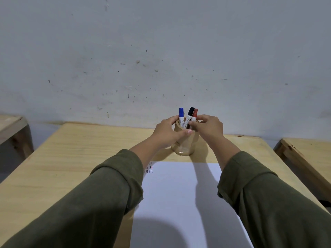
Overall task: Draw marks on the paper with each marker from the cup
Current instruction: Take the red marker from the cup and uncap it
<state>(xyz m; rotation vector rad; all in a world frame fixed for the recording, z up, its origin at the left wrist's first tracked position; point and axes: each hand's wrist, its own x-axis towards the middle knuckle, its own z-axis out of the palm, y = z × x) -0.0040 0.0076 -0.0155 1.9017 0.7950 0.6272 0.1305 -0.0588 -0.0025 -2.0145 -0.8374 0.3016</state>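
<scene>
Head view: left hand (pixel 165 132) grips the cup (pixel 184 140); right hand (pixel 208 128) seemingly pinches the black marker (pixel 189 117).

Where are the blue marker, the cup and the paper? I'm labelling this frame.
blue marker (pixel 181 112): head view, on its blue cap.
cup (pixel 186 149): head view, on its lower front wall.
paper (pixel 175 194): head view, on its bare white middle.

Bare workshop-like room: scuffed, stained grey-white plaster wall (pixel 161 51) at 12 o'clock, 3 raw unfinished pale plywood tables (pixel 71 149).
</scene>
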